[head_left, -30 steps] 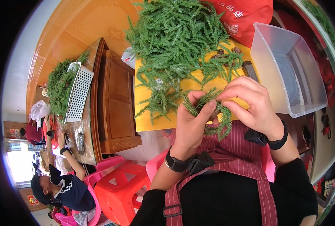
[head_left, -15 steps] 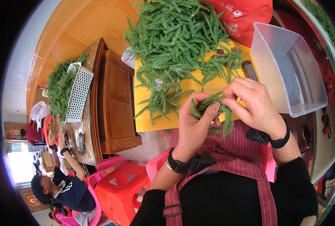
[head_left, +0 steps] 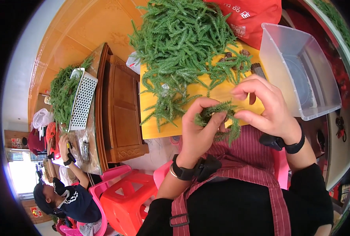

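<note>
Orange panelled wall (head_left: 92, 23) beyond the left of a yellow table (head_left: 149, 131). Heaped from the far edge down toward the near-left corner, a big pile of green sprigs (head_left: 183, 39). Toward the right edge, brown pine cones (head_left: 245, 52) among more sprigs (head_left: 230, 69) and, just beside, a bundle of dark sticks (head_left: 257, 70). At the far-right corner, a red bag (head_left: 257, 19); along the right edge, a clear plastic bin (head_left: 275, 78). Holding, between thumb and fingers of the left hand (head_left: 198, 133), a small loop of green sprigs (head_left: 234, 130) over the near edge. Just beside, right hand (head_left: 271, 108) with thumb and fingers wide apart, contact impossible to tell. Past the left edge, a white perforated basket (head_left: 83, 100) of greenery (head_left: 63, 96).
</note>
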The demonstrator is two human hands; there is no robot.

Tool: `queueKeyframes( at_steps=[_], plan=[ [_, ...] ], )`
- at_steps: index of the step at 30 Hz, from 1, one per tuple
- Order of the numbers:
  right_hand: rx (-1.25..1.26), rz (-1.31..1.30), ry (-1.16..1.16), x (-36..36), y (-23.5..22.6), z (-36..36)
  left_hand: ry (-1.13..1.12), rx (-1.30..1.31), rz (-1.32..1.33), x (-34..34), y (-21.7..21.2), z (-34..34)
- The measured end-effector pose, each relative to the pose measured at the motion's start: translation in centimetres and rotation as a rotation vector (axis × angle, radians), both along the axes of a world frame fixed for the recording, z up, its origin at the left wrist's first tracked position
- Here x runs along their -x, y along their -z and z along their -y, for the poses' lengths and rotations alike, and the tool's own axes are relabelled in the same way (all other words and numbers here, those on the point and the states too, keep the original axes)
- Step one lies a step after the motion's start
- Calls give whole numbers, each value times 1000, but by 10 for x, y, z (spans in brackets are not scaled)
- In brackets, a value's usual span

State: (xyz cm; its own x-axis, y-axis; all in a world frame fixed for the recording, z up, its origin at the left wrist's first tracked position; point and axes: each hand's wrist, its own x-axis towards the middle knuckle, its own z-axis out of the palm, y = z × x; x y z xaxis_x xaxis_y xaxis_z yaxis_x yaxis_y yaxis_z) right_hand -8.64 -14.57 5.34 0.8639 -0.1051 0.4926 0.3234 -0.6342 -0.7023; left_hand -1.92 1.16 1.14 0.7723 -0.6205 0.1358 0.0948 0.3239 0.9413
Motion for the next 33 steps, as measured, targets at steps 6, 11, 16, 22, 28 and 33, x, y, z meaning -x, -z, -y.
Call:
queueKeyframes(
  at_steps=[6, 11, 16, 22, 28, 33],
  plan=[
    [276, 151, -241, -7, -8, 18, 162, -18, -207, -2, -5, -7],
    [251, 79, -334, -6, -11, 22, 221, 5, -277, -3, -5, -8],
    [290, 1, -368, -7, -11, 23, 308, -29, -225, -7, -1, -10],
    [220, -46, -94, -4, 0, 14, 31, -69, 68, -2, 0, 0],
    [-23, -162, -87, 2, 5, 9, -218, -109, 879, -10, 1, 4],
    [138, 44, -201, -5, -3, 18, 188, -7, -191, -6, 0, -8]
  ],
)
